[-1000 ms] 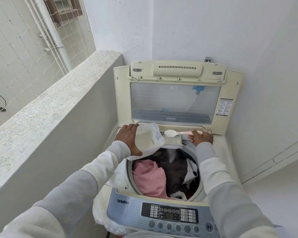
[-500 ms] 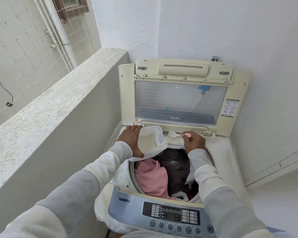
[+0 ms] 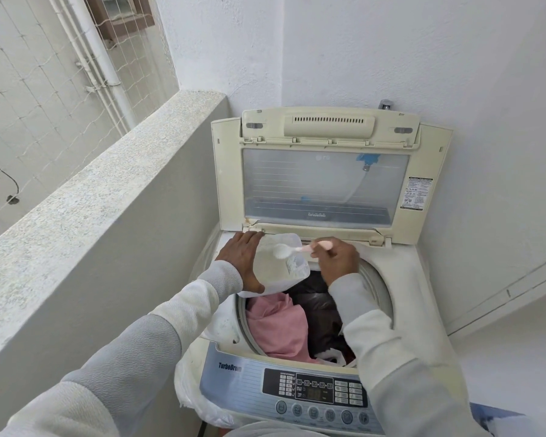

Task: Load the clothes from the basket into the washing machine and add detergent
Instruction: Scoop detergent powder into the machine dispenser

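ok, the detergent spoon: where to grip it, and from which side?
Grip the pink handle end of the spoon, coming from the right, as the right hand pinches it. The bowl points left, heaped with powder over the tub held by the left hand, so a level handle pinch seems safest.

Translucent plastic tub (image 3: 275, 266); matt pink cloth (image 3: 279, 329); rough speckled ledge (image 3: 85, 197).

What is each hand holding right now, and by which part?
The left hand grips the detergent tub by its left side wall. The right hand pinches the spoon by its pink handle, with the bowl over the tub.
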